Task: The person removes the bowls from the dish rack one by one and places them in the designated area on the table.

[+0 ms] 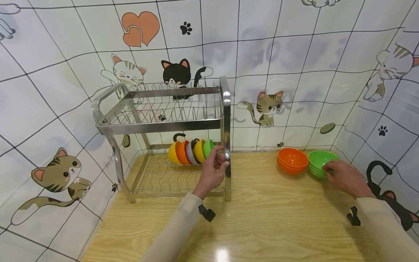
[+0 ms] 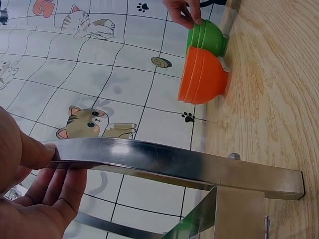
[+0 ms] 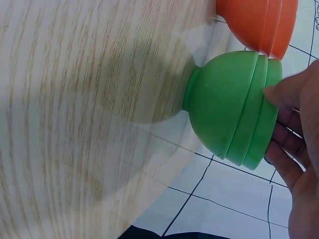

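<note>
- Two hands show in our head view: our left hand (image 1: 212,171) is at the near right post of the steel dish rack (image 1: 163,123), fingers curled around the post beside the green bowl (image 1: 207,148) that stands on edge at the right end of the lower-tier row. That row holds yellow, orange, patterned, yellow and green bowls. Our right hand (image 1: 345,177) rests on the near rim of the green bowl stack (image 1: 319,162) at the far right of the desk (image 1: 262,225), gripping the rim. Just left of it, touching, sits the orange bowl stack (image 1: 292,160).
- From our left wrist view, the left hand (image 2: 35,194) grips the rack's steel bar (image 2: 174,164), thumb above it and fingers below. Farther off, the orange stack (image 2: 204,74) and green stack (image 2: 207,37) sit side by side, the right hand (image 2: 184,11) on the green rim.
- From our right wrist view, the right hand (image 3: 294,144) pinches the rim of the top green bowl (image 3: 234,107), thumb outside, fingers inside. The orange stack (image 3: 259,22) stands just beside it on the desk (image 3: 75,124).
</note>
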Action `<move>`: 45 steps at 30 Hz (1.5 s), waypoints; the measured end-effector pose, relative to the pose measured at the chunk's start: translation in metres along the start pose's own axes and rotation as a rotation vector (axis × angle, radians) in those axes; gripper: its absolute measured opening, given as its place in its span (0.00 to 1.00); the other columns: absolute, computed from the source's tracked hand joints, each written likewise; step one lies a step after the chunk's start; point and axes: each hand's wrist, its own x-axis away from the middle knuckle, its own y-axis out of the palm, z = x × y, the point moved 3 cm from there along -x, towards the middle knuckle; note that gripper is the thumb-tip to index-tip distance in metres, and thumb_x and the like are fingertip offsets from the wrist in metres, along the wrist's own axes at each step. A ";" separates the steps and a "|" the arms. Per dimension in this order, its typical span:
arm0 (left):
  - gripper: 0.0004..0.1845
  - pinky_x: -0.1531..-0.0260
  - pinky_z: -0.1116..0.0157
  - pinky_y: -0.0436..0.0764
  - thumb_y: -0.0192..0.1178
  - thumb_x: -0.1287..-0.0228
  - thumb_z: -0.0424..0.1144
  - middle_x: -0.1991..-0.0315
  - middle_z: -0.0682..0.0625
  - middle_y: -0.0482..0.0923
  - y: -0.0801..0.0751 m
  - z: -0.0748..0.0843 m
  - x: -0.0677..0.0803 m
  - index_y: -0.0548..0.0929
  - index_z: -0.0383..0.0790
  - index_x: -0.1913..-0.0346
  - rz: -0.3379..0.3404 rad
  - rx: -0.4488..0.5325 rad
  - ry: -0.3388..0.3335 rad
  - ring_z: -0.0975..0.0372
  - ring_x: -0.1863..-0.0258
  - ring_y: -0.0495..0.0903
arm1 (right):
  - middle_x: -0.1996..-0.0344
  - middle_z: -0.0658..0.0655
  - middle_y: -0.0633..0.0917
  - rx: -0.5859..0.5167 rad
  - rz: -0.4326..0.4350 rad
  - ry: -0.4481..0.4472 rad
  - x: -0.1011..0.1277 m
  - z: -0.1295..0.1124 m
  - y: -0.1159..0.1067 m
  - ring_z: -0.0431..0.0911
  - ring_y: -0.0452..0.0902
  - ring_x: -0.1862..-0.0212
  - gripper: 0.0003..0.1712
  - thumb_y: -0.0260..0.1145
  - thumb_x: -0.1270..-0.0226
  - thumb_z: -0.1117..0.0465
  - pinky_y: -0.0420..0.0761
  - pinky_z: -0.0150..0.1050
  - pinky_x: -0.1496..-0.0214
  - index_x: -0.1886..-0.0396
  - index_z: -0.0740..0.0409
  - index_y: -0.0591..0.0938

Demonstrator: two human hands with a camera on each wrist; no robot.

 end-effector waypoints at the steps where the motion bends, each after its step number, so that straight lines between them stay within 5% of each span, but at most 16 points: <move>1: 0.26 0.64 0.72 0.76 0.60 0.28 0.29 0.56 0.43 0.79 0.000 0.000 0.000 0.70 0.48 0.31 0.001 -0.001 0.001 0.58 0.61 0.75 | 0.63 0.65 0.87 -0.008 -0.008 0.007 0.000 0.000 0.000 0.63 0.82 0.58 0.10 0.73 0.46 0.70 0.80 0.64 0.54 0.62 0.65 0.88; 9: 0.27 0.64 0.72 0.75 0.62 0.29 0.28 0.56 0.40 0.79 0.002 0.000 0.000 0.70 0.48 0.31 0.010 0.020 -0.002 0.55 0.60 0.77 | 0.49 0.75 0.84 -0.066 -0.050 0.066 0.002 0.002 0.000 0.69 0.75 0.46 0.23 0.75 0.43 0.65 0.74 0.69 0.47 0.46 0.64 0.84; 28: 0.26 0.64 0.73 0.76 0.60 0.28 0.28 0.57 0.42 0.78 0.002 -0.002 0.000 0.70 0.49 0.32 -0.003 0.019 0.008 0.58 0.62 0.75 | 0.32 0.75 0.71 -0.108 -0.038 0.079 -0.005 -0.016 -0.010 0.73 0.64 0.35 0.40 0.79 0.41 0.48 0.67 0.77 0.42 0.33 0.58 0.74; 45: 0.26 0.61 0.72 0.79 0.60 0.27 0.30 0.57 0.44 0.77 -0.001 -0.005 0.002 0.71 0.52 0.31 -0.014 0.076 -0.040 0.60 0.61 0.77 | 0.20 0.68 0.58 -0.232 0.028 0.086 -0.018 -0.057 -0.021 0.74 0.54 0.26 0.52 0.81 0.45 0.47 0.58 0.81 0.37 0.23 0.53 0.67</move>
